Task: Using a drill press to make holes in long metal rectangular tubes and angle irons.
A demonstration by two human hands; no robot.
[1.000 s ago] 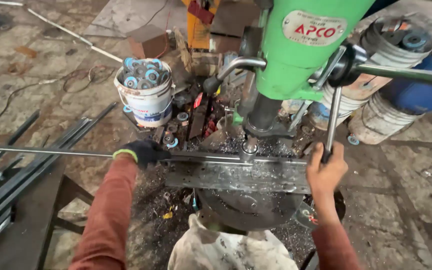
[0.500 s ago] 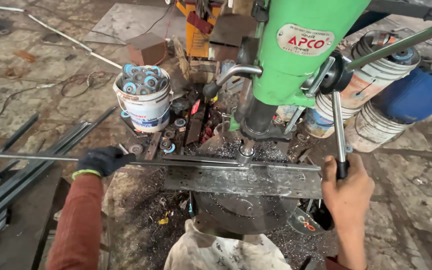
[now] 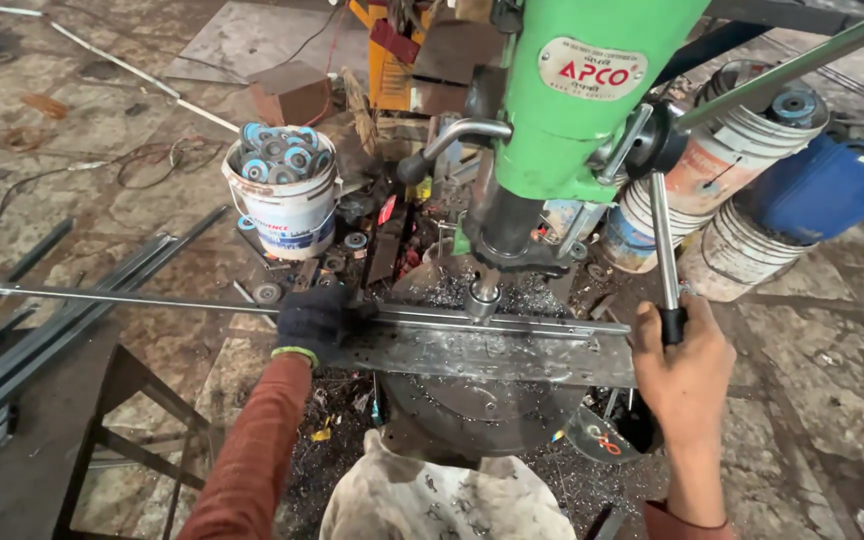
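Drilling step: gloved left hand (image 3: 314, 320) clamps the bar (image 3: 152, 300) on the plate's (image 3: 472, 352) left edge, right hand (image 3: 687, 362) grips the lever (image 3: 664, 250), which needs a steady pull.

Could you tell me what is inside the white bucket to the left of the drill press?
The white bucket is filled to the brim with round discs with blue centres. Only the top layer shows; whatever lies beneath them is covered.
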